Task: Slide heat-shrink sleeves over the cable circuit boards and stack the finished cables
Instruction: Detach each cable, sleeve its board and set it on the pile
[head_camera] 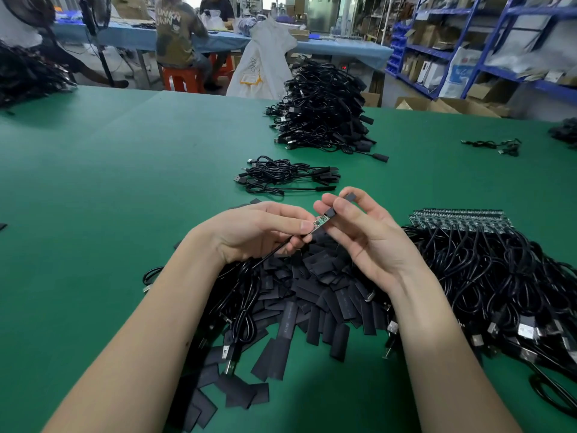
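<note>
Sleeves point(299, 310) — flat black heat-shrink pieces, too many for me to count — lie heaped at the bench's near edge, under and between my two forearms. Just above that heap my left hand point(262, 229) pinches one black cable point(274, 250) between thumb and forefinger, right behind its single green circuit board point(319, 222). My right hand point(365, 232) meets it from the other side: thumb and forefinger pinch one sleeve point(339, 204) whose open end touches the board's tip, the other fingers loosely spread. Toward the right edge I see one big tangle of unsleeved cables point(499, 276) with their bare green boards lined up in a row; the number is beyond counting. Farther out, mid-bench, sits one small bundle of finished cables point(284, 179) — several, though I cannot tell exactly how many. Beyond it, at the far edge, rises one tall stack point(324, 110). Two seated people point(179, 35) work at a blue table past the bench.
</note>
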`<action>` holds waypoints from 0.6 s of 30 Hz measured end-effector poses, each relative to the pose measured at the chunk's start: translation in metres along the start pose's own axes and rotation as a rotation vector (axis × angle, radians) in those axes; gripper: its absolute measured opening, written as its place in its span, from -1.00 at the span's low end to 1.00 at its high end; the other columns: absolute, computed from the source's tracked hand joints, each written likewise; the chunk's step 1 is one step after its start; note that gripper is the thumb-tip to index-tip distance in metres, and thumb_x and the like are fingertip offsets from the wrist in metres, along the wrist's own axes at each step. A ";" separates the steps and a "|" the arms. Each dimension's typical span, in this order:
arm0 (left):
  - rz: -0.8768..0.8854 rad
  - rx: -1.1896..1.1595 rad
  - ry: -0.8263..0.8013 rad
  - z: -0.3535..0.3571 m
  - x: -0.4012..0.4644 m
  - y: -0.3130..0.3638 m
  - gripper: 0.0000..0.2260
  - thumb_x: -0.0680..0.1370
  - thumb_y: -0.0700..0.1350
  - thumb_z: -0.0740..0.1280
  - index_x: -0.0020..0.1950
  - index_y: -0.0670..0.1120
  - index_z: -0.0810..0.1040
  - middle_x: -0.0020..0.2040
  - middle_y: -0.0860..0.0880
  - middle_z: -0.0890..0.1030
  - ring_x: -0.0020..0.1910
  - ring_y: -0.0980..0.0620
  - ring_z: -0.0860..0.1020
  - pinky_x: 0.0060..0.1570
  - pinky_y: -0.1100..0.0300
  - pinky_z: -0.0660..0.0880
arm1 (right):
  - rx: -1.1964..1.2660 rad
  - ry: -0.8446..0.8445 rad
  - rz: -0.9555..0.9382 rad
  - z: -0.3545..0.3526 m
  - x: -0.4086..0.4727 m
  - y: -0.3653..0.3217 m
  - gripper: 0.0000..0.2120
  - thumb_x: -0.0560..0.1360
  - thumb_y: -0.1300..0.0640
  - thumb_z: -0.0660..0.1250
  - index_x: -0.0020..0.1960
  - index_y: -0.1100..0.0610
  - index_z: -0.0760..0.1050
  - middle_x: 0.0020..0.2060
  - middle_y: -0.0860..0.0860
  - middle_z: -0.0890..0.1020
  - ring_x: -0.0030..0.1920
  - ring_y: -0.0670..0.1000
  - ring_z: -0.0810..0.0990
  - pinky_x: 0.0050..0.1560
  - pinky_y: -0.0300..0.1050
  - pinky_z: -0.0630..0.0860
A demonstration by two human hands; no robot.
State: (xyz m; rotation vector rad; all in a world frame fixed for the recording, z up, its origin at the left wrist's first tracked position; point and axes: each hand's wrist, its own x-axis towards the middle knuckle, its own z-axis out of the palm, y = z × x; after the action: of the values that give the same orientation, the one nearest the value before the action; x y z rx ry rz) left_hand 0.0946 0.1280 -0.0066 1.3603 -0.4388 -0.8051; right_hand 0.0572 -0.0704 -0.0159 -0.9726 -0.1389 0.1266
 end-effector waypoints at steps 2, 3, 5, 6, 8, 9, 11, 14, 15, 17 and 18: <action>-0.004 0.012 0.000 -0.001 0.000 0.000 -0.88 0.49 -0.19 0.38 -0.18 -0.03 0.69 -0.24 0.01 0.61 -0.35 0.17 0.50 -0.30 0.37 0.47 | 0.011 -0.002 0.016 0.000 -0.001 0.000 -0.81 0.38 0.24 0.45 -0.03 0.10 0.54 -0.02 0.10 0.75 0.05 0.03 0.74 -0.05 -0.17 0.65; -0.009 0.015 0.004 -0.002 0.000 0.000 -0.89 0.49 -0.19 0.38 -0.18 -0.04 0.69 -0.24 0.01 0.60 -0.35 0.17 0.50 -0.30 0.37 0.47 | 0.007 0.001 0.023 0.000 -0.001 -0.001 -0.79 0.37 0.24 0.46 -0.03 0.10 0.54 -0.02 0.10 0.75 0.04 0.03 0.74 -0.06 -0.17 0.65; -0.010 0.020 0.018 -0.003 0.001 0.000 -0.91 0.49 -0.19 0.39 -0.16 -0.07 0.69 -0.24 -0.01 0.60 -0.36 0.17 0.50 -0.30 0.37 0.47 | 0.006 0.010 0.037 0.001 -0.001 -0.001 -0.77 0.34 0.24 0.48 -0.03 0.10 0.54 -0.04 0.10 0.75 0.02 0.03 0.75 -0.07 -0.17 0.65; -0.009 0.028 0.025 -0.003 0.001 -0.001 -0.92 0.49 -0.19 0.39 -0.16 -0.08 0.68 -0.24 -0.01 0.60 -0.36 0.17 0.50 -0.30 0.37 0.47 | 0.002 0.013 0.045 0.002 -0.001 -0.001 -0.75 0.33 0.24 0.49 -0.03 0.10 0.54 -0.04 0.11 0.75 0.01 0.03 0.75 -0.08 -0.17 0.65; -0.005 0.052 0.036 -0.003 0.002 -0.001 -0.93 0.49 -0.18 0.41 -0.18 -0.08 0.67 -0.24 -0.01 0.60 -0.36 0.17 0.49 -0.29 0.37 0.46 | -0.044 0.019 0.053 0.003 0.000 -0.001 -0.72 0.31 0.24 0.51 -0.02 0.12 0.54 -0.02 0.13 0.75 0.01 0.05 0.75 -0.07 -0.16 0.65; -0.001 0.056 0.045 -0.003 0.002 -0.001 -0.94 0.48 -0.18 0.42 -0.18 -0.09 0.67 -0.24 0.00 0.60 -0.35 0.17 0.49 -0.29 0.37 0.47 | -0.079 0.023 0.048 0.004 0.000 0.000 -0.72 0.31 0.24 0.52 -0.03 0.12 0.54 -0.01 0.14 0.75 0.02 0.05 0.75 -0.05 -0.16 0.66; 0.011 0.024 0.077 -0.004 0.003 -0.001 -0.98 0.48 -0.19 0.46 -0.15 -0.11 0.67 -0.23 -0.01 0.61 -0.35 0.17 0.50 -0.30 0.37 0.48 | -0.143 0.040 0.018 0.006 0.001 0.001 -0.74 0.31 0.21 0.54 -0.06 0.10 0.56 0.01 0.13 0.74 0.01 0.04 0.74 0.03 -0.13 0.66; 0.050 -0.004 0.139 -0.003 0.005 -0.001 -0.95 0.44 -0.18 0.44 -0.12 -0.13 0.66 -0.23 -0.03 0.62 -0.34 0.15 0.51 -0.30 0.36 0.50 | -0.190 0.082 -0.016 0.007 0.001 0.001 -0.81 0.30 0.14 0.55 -0.13 0.01 0.61 -0.05 0.06 0.74 -0.13 -0.04 0.71 -0.02 -0.19 0.65; 0.064 0.012 0.155 -0.001 0.006 -0.001 -0.92 0.44 -0.18 0.44 -0.10 -0.15 0.64 -0.23 -0.04 0.61 -0.34 0.14 0.51 -0.30 0.36 0.50 | -0.178 0.090 -0.017 0.006 0.001 0.000 -0.82 0.30 0.15 0.55 -0.15 0.00 0.61 -0.09 0.06 0.73 -0.17 -0.06 0.69 -0.09 -0.24 0.64; 0.082 0.038 0.170 0.002 0.007 0.000 -0.87 0.43 -0.17 0.44 -0.06 -0.17 0.62 -0.23 -0.06 0.61 -0.32 0.12 0.52 -0.28 0.35 0.50 | -0.146 0.091 -0.013 0.004 0.001 0.000 -0.82 0.30 0.17 0.55 -0.15 0.01 0.61 -0.15 0.06 0.72 -0.22 -0.07 0.67 -0.16 -0.28 0.61; 0.088 0.045 0.171 0.004 0.007 0.001 -0.85 0.43 -0.17 0.44 -0.05 -0.18 0.61 -0.23 -0.06 0.61 -0.31 0.11 0.52 -0.27 0.34 0.51 | -0.140 0.088 -0.012 0.004 0.001 -0.001 -0.81 0.30 0.17 0.55 -0.14 0.02 0.61 -0.16 0.06 0.72 -0.24 -0.07 0.67 -0.16 -0.29 0.61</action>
State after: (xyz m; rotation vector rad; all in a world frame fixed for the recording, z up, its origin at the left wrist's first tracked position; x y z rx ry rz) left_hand 0.0969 0.1204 -0.0066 1.4286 -0.3811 -0.6045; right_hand 0.0572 -0.0677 -0.0132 -1.1155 -0.0732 0.0637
